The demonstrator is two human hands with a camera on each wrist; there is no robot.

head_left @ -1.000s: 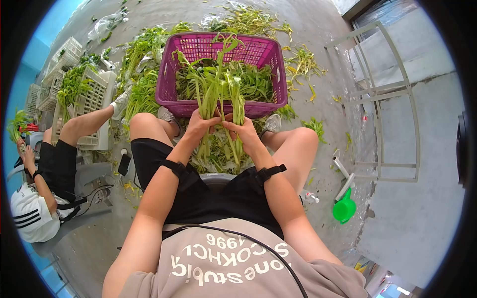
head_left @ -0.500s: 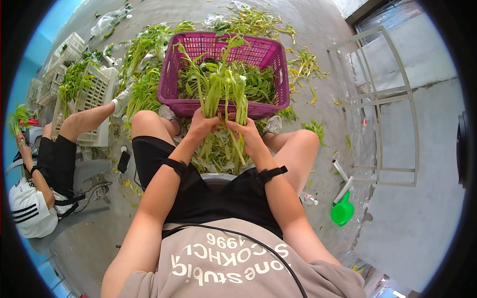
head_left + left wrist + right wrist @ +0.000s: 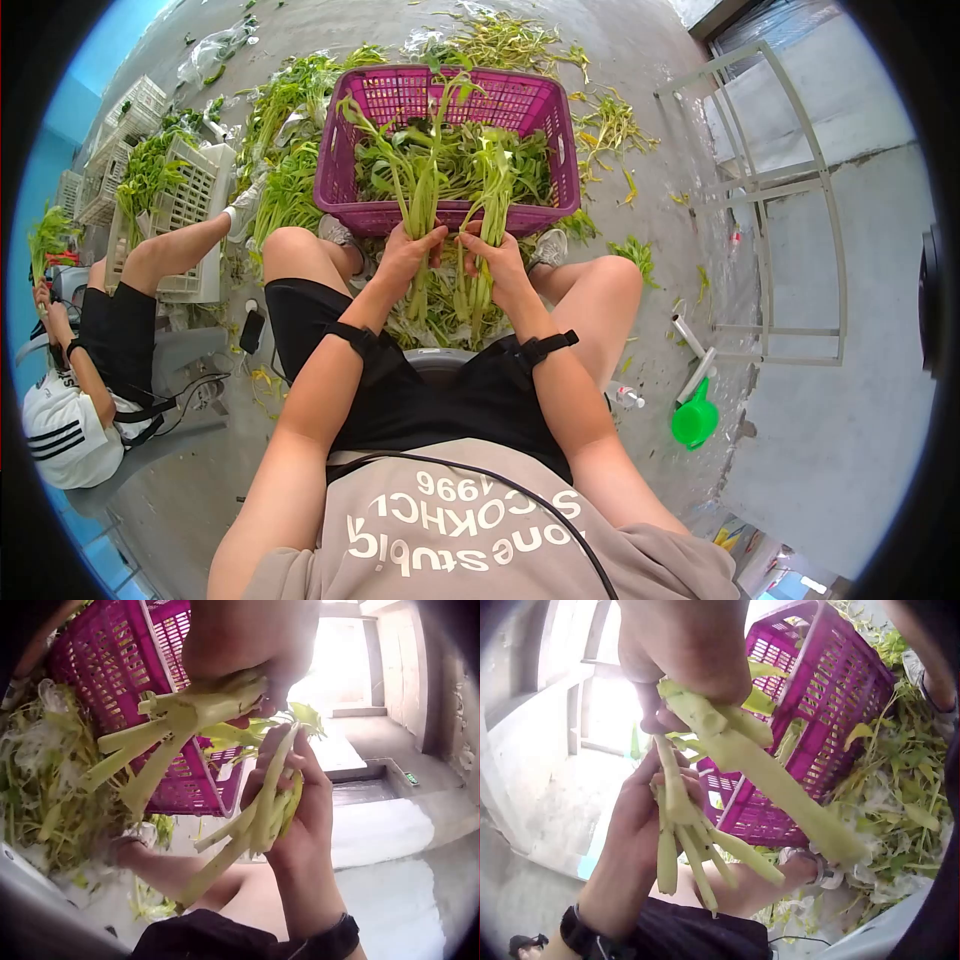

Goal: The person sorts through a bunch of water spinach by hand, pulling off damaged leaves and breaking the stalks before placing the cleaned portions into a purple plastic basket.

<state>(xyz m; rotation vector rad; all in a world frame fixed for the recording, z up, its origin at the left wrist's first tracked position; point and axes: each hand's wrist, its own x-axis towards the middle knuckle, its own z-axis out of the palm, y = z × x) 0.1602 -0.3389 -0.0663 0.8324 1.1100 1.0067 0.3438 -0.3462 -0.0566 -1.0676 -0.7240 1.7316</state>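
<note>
Upright in my left hand (image 3: 403,255) is a bunch of leafy green stalks (image 3: 421,195), gripped near the cut ends. My right hand (image 3: 497,262) holds a second bunch of stalks (image 3: 490,200) close beside it, a narrow gap between the two. Their leafy tops overlap the purple basket (image 3: 445,218) in the head view. In the left wrist view, pale cut stems (image 3: 180,720) stick out below the left fist. From the right wrist view, thick stem ends (image 3: 780,787) jut out under the right hand. Leafy greens (image 3: 520,160) lie inside the basket.
Trimmed stalks and leaves (image 3: 440,315) lie between my legs, with more greens (image 3: 290,190) left of the basket. Another person (image 3: 90,400) sits at the left by white crates (image 3: 190,220). On the right are a metal frame (image 3: 765,200) and a green scoop (image 3: 695,420).
The two hands have moved slightly apart, and a gap has opened between the bunches. The right bunch's top now leans further right. Both hands keep their hold.
</note>
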